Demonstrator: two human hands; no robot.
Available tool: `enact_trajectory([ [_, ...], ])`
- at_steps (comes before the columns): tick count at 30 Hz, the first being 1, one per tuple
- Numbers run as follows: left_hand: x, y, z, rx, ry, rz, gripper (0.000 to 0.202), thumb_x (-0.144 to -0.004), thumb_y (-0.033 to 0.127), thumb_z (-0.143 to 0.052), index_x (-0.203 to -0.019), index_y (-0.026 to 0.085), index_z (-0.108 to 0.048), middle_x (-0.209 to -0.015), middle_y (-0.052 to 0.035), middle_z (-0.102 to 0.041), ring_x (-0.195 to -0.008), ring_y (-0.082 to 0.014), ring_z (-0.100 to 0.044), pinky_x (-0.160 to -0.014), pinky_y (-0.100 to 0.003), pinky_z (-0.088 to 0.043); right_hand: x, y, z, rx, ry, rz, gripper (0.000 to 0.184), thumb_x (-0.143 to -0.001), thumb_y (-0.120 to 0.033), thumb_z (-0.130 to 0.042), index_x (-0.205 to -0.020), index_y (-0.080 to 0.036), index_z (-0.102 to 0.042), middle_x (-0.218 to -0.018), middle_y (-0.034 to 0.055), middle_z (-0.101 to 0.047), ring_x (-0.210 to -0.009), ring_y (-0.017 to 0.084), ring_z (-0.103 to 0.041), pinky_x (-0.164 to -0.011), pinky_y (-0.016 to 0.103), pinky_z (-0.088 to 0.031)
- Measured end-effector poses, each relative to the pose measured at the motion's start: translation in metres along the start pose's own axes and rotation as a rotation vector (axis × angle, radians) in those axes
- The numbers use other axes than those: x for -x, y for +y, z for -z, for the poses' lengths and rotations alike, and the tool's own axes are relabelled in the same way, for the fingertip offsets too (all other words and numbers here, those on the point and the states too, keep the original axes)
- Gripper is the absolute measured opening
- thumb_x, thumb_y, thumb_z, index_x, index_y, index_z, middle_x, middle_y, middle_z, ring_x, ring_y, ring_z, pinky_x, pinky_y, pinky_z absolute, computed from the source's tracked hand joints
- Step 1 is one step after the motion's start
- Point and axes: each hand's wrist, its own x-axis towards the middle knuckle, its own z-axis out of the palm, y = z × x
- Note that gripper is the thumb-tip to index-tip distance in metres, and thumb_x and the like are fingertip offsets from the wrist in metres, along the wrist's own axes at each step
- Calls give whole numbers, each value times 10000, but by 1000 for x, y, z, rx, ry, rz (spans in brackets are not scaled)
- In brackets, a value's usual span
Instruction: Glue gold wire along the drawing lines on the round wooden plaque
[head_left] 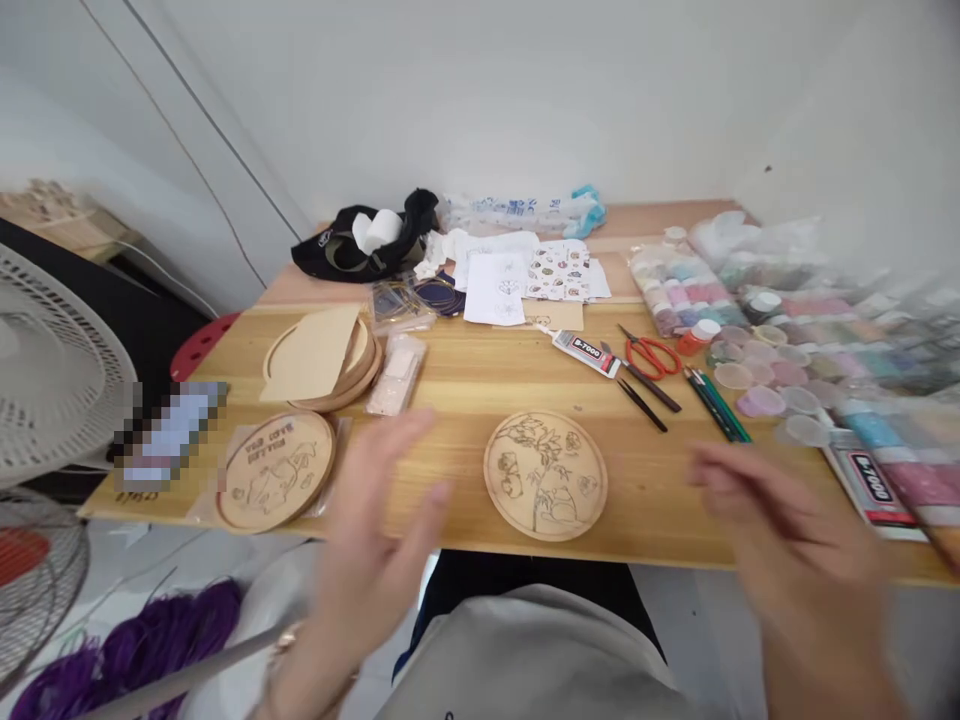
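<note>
A round wooden plaque [545,476] with line drawings of pandas and bamboo lies flat near the table's front edge, between my hands. My left hand [375,540] is raised to its left, empty, thumb and fingers apart. To its right hovers my right hand [795,550], its fingers bent and blurred by motion; whether they meet is unclear, and no object shows in them. Neither hand touches the plaque. A second round plaque [276,470], with lettering and a drawing, rests on a clear plastic bag just left of my left hand.
Beyond lie a B-7000 glue tube [585,352], tweezers [643,404], red-handled scissors [652,356] and pencils [716,404]. Colourful jars and small cups [757,372] crowd the right. Stacked wooden rounds [322,355], a pixelated phone-like object [172,432] and a fan [60,360] stand left. Papers [495,285] lie behind.
</note>
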Motion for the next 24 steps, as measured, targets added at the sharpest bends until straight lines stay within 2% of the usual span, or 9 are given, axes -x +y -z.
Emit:
enact_trajectory([
  [2, 9, -11, -23, -13, -142, -28, 339, -935, 257, -509, -1273, 240, -506, -1241, -76, -601, -1166, -225, -566, -979, -418, -498, -8, 4, -30, -73, -165, -63, 278, -875, -441, -576, -997, -218, -690, -966, 61, -711, -843, 187, -663, -687, 285, -543],
  [4, 24, -24, -48, -44, -276, -3, 400, -920, 256, -530, -1313, 239, -461, -1287, -99, -572, -1195, -248, -550, -986, -446, -498, -8, 5, -51, -124, -314, -120, 277, -868, -446, -553, -944, -227, -706, -906, 55, -726, -784, 189, -663, -613, 270, -517],
  [6, 40, -36, -68, -74, -333, 4, 541, -877, 308, -608, -1370, 232, -397, -1356, -135, -521, -1251, -303, -505, -1006, -524, -470, -4, 2, -63, -133, -355, -136, 267, -868, -428, -531, -897, -230, -707, -824, 39, -718, -689, 172, -635, -568, 269, -482],
  [8, 52, -43, -79, -85, -373, 9, 716, -821, 315, -683, -1433, 254, -314, -1404, -145, -481, -1290, -335, -466, -1023, -563, -442, 1, -2, -68, -135, -364, -142, 257, -860, -409, -522, -862, -227, -703, -725, 20, -689, -587, 151, -582, -539, 269, -453],
  [11, 59, -46, -84, -89, -401, 14, 861, -774, 258, -729, -1478, 296, -234, -1454, -138, -432, -1338, -352, -414, -1056, -580, -401, 4, -8, -71, -149, -362, -168, 249, -846, -389, -517, -834, -216, -695, -666, 10, -660, -531, 138, -539, -523, 267, -429],
  [17, 58, -47, -85, -99, -425, 19, 858, -790, 226, -706, -1486, 296, -209, -1474, -140, -406, -1359, -354, -387, -1068, -594, -379, 5, -3, -75, -119, -400, -184, 240, -837, -382, -522, -842, -214, -693, -707, 20, -685, -576, 152, -574, -546, 273, -439],
  [21, 55, -44, -81, -93, -411, 2, 811, -805, 209, -680, -1476, 282, -230, -1466, -145, -407, -1353, -357, -386, -1060, -600, -376, 7, 1, -76, -81, -440, -113, 229, -859, -336, -497, -851, -212, -689, -753, 24, -704, -595, 149, -590, -550, 264, -450],
  [24, 49, -35, -77, -47, -389, -31, 706, -838, 215, -642, -1448, 261, -289, -1450, -145, -409, -1350, -331, -377, -1065, -569, -377, 7, -2, -77, -57, -489, 7, 210, -859, -261, -478, -843, -212, -682, -755, 20, -701, -581, 137, -594, -540, 250, -453],
])
